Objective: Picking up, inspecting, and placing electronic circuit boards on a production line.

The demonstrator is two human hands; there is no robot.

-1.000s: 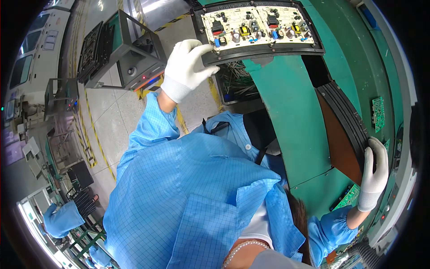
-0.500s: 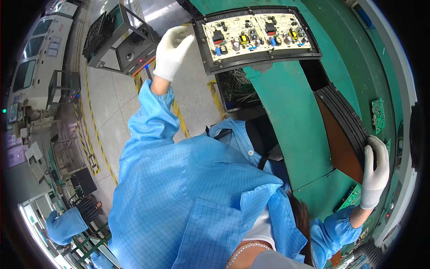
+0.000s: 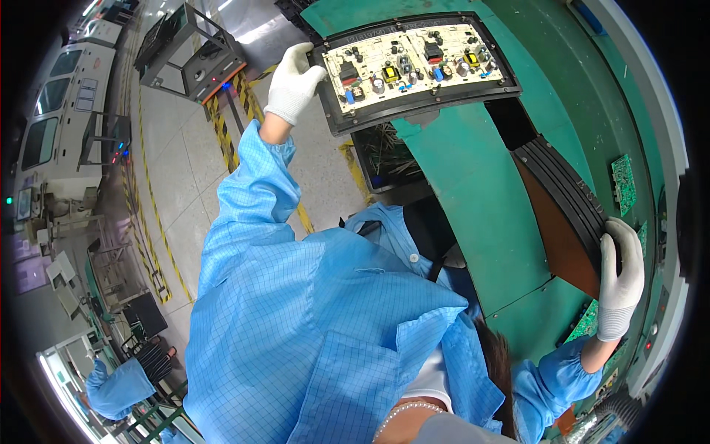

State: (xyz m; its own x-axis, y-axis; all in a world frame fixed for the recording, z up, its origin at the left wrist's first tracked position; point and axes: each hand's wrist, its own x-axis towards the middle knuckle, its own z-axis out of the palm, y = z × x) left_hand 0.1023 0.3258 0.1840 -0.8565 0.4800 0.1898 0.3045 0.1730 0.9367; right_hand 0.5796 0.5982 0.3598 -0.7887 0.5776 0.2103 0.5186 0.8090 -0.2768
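A black tray carrying two pale circuit boards is held at its left end by the left hand, which is gloved in white; the fingers are wrapped over the tray's left edge, so the hand is clenched on it; the tray is seen lying across the far end of the green bench, with its left end reaching out past the bench over the grey floor. The boards are studded with small parts in black, yellow, blue and silver. The right hand, also in a white glove, is laid against the near end of a stack of dark trays standing on edge on the bench, to the right of the held tray and nearer the person; the fingers are curled over the stack's end, grasping it; a brown face of the stack is turned toward the person. Small green circuit boards are seen on the bench beyond the stack, at its right. Both arms are covered by blue checked sleeves. A dark bin with thin stalks inside is seen just under the held tray, at the bench's left side. Yellow and black striped lines are marked on the floor left of the tray; a metal cart stands beyond them. Another person in a blue coat is seen far off, well left of the bench.
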